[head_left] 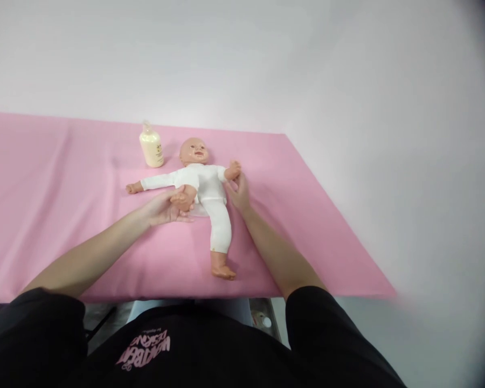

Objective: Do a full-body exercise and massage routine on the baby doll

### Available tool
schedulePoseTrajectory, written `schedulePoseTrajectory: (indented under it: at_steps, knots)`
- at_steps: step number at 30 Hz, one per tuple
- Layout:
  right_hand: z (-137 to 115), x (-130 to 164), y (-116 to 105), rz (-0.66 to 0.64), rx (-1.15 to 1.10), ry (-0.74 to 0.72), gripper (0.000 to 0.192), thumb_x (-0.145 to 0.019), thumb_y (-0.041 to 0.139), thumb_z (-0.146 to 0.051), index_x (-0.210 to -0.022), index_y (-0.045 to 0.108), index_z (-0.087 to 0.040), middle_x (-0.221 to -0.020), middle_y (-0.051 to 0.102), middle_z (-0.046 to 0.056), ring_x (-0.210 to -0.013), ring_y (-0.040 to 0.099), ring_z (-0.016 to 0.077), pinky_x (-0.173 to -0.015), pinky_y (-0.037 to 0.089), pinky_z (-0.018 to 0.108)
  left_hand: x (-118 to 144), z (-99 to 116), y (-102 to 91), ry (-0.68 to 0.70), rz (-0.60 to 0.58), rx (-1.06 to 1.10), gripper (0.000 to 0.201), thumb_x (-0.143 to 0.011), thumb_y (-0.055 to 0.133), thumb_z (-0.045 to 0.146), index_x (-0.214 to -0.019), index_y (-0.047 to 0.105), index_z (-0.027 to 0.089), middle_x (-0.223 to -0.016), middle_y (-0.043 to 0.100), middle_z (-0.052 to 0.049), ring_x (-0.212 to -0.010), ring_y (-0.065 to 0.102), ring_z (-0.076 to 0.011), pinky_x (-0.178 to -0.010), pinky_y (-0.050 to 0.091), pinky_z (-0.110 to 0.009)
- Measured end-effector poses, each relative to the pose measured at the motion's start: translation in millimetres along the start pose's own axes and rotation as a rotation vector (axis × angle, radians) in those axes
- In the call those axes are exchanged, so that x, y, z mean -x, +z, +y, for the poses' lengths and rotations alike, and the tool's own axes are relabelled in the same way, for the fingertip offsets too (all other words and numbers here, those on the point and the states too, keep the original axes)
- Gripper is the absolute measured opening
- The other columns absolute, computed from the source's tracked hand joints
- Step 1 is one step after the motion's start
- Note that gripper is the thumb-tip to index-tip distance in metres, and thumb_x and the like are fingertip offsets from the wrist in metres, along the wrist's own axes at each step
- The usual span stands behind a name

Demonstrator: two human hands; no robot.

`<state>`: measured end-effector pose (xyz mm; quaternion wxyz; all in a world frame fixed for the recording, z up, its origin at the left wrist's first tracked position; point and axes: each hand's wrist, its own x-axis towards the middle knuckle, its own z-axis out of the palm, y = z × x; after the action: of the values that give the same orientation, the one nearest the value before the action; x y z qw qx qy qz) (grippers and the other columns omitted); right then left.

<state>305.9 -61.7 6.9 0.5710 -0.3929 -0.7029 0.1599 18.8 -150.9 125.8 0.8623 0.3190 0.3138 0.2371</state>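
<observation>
A baby doll (213,186) in a white long-sleeved suit lies on its back, with small white specks about its mouth. Its leg on the left is raised and bent toward me. My left hand (164,209) supports that leg at the bare foot (181,199), with some fingers stretched beneath it. At the doll's other side, my right hand (239,195) is closed around the lower part of its raised arm, just below the doll's hand (233,170). The other leg lies straight toward me. Under the doll's bottom, a pale patch (198,210) shows; what it is I cannot tell.
A pump bottle (152,149) of pale yellow liquid stands left of the doll's head. The pink cloth (299,226) covers the table and has creases on the left. Behind it rises a white wall (234,64). The table's front edge runs close to my body.
</observation>
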Motion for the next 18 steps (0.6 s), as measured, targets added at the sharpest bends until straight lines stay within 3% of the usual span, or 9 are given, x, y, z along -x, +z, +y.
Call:
schedulePoseTrajectory:
  at_steps: [4, 7, 10, 14, 18]
  knots:
    - [-8.0, 4.3, 2.0, -0.08, 0.108, -0.163, 0.045, -0.096, 0.064, -0.054, -0.131, 0.063, -0.026, -0.129, 0.071, 0.011, -0.126, 0.066, 0.0288, -0.114, 0.052, 0.052, -17.3, 3.4, 0.2, 0.021, 0.064, 0.023, 0.054, -0.112, 0.024, 0.04, -0.094, 0.065, 0.009, -0.08, 0.068, -0.009, -0.053, 0.062, -0.0138, -0.071, 0.067, -0.039]
    - [-10.1, 1.9, 1.1, -0.164, 0.183, -0.23, 0.038, -0.098, 0.062, -0.051, -0.126, 0.068, -0.027, -0.127, 0.072, 0.01, -0.126, 0.065, 0.0284, -0.113, 0.052, 0.053, -23.3, -4.3, 0.6, 0.022, 0.099, 0.024, 0.05, -0.112, 0.028, 0.038, -0.098, 0.066, 0.008, -0.083, 0.07, -0.01, -0.054, 0.064, -0.0147, -0.065, 0.066, -0.037]
    - [-7.9, 1.3, 0.9, -0.197, 0.2, -0.255, 0.034, -0.098, 0.061, -0.049, -0.124, 0.07, -0.028, -0.127, 0.072, 0.01, -0.125, 0.065, 0.029, -0.112, 0.052, 0.055, -26.3, -14.3, -2.8, 0.026, 0.06, 0.031, 0.043, -0.111, 0.035, 0.037, -0.105, 0.066, 0.009, -0.086, 0.071, -0.01, -0.057, 0.067, -0.0158, -0.068, 0.067, -0.04]
    - [-4.4, 4.4, 1.6, -0.101, 0.091, -0.181, 0.039, -0.095, 0.067, -0.05, -0.126, 0.066, -0.026, -0.127, 0.071, 0.012, -0.125, 0.065, 0.0292, -0.113, 0.051, 0.055, -27.4, -32.9, -21.1, 0.068, -0.098, 0.055, 0.034, -0.105, 0.053, 0.041, -0.108, 0.065, 0.009, -0.089, 0.072, -0.009, -0.065, 0.071, -0.0172, -0.073, 0.067, -0.038]
    - [1.0, 0.7, -2.2, 0.123, -0.14, 0.079, 0.058, -0.091, 0.069, -0.059, -0.135, 0.056, -0.024, -0.142, 0.063, 0.014, -0.13, 0.063, 0.0281, -0.114, 0.051, 0.053, -23.2, -52.2, -37.4, -0.049, -0.46, -0.078, 0.055, -0.072, 0.09, 0.045, -0.109, 0.065, 0.014, -0.095, 0.074, -0.01, -0.079, 0.075, -0.0244, -0.079, 0.065, -0.041]
